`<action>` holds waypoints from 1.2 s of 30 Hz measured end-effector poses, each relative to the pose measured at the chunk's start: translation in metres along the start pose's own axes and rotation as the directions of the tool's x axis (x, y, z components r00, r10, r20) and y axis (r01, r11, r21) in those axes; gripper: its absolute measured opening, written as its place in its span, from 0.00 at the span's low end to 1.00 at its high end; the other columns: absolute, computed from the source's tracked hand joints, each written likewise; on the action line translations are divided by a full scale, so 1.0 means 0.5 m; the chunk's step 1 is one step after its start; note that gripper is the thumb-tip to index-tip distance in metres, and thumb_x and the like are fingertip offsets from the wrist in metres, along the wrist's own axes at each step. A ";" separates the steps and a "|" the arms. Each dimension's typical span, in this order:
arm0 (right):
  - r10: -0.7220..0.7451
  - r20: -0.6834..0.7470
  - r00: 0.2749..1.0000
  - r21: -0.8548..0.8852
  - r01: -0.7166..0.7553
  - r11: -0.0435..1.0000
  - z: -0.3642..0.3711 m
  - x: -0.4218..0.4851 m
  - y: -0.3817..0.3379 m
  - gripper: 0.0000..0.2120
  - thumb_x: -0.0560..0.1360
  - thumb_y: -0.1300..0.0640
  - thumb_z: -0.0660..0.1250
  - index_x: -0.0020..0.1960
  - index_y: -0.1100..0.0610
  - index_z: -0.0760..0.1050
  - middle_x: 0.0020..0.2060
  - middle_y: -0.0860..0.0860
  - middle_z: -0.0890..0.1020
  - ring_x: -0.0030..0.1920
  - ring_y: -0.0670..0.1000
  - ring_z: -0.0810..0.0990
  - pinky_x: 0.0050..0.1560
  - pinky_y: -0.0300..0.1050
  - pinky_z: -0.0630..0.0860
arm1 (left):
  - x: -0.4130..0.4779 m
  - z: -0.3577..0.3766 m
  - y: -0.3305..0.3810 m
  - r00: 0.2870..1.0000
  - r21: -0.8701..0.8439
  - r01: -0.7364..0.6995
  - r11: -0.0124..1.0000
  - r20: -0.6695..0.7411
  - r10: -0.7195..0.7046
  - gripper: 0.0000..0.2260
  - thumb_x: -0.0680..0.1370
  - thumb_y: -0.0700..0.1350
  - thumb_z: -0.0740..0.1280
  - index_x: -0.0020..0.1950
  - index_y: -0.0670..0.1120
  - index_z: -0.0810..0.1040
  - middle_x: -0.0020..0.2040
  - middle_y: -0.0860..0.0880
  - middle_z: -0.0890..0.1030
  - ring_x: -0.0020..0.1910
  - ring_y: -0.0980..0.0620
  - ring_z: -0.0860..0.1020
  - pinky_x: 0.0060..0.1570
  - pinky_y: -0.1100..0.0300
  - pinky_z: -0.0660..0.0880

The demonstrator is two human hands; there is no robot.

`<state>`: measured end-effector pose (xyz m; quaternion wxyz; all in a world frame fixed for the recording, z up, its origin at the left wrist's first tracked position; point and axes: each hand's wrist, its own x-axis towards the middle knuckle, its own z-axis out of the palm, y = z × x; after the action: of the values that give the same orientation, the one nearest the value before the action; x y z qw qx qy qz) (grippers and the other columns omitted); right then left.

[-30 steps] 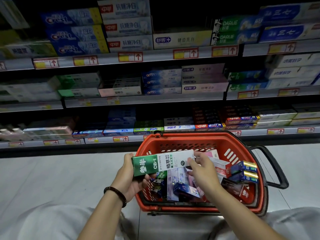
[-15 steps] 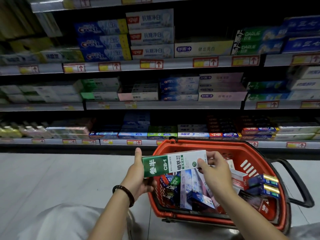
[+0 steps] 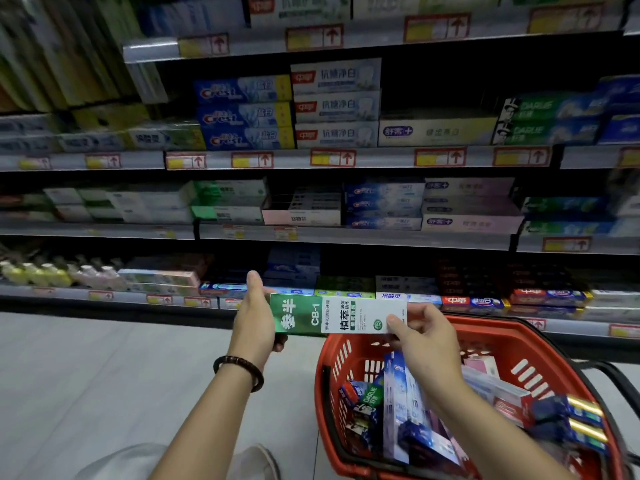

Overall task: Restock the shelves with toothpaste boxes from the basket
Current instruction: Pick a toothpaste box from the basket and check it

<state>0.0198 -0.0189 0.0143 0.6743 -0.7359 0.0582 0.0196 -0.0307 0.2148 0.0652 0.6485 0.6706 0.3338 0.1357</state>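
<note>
The green-and-white toothpaste box [image 3: 337, 315] is out of the red basket [image 3: 491, 332] but not yet on a shelf. I judge the restocking far from finished, because many other toothpaste boxes [image 3: 398, 410] lie in the basket. The box is held level in the air, above the basket's left rim and before the lowest shelf [image 3: 69, 292]. The left hand [image 3: 254, 320] grips its green end, and the right hand [image 3: 424, 336] pinches the white end.
</note>
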 end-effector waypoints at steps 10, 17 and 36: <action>-0.039 0.043 0.998 0.040 0.038 0.999 0.108 0.025 -0.056 0.08 0.77 0.54 0.76 0.53 0.46 0.79 0.39 0.51 0.88 0.41 0.56 0.89 0.51 0.64 0.84 | 0.082 -0.098 0.046 0.963 0.189 -0.165 0.968 -0.179 0.199 0.23 0.82 0.70 0.48 0.45 0.55 0.71 0.51 0.39 0.81 0.47 0.38 0.83 0.29 0.51 0.80; -0.017 0.117 0.993 0.163 -0.003 0.987 0.187 0.043 -0.107 0.10 0.78 0.61 0.76 0.57 0.53 0.80 0.43 0.49 0.90 0.45 0.49 0.90 0.52 0.51 0.86 | 0.123 -0.151 0.082 0.946 0.065 -0.187 0.980 -0.256 0.198 0.24 0.85 0.65 0.51 0.48 0.47 0.71 0.43 0.40 0.84 0.29 0.45 0.84 0.31 0.50 0.81; -0.015 0.144 0.989 0.138 -0.005 0.990 0.344 0.149 -0.129 0.09 0.76 0.61 0.79 0.55 0.54 0.84 0.42 0.49 0.90 0.45 0.50 0.90 0.54 0.53 0.86 | 0.248 -0.211 0.101 0.877 0.070 -0.294 0.953 -0.378 0.298 0.19 0.85 0.60 0.59 0.43 0.51 0.79 0.43 0.48 0.84 0.43 0.44 0.86 0.35 0.40 0.84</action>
<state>0.1097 0.1533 0.0548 0.7262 -0.6841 0.0085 0.0674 0.0099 0.3775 0.0955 0.5387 0.6773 0.3484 0.3601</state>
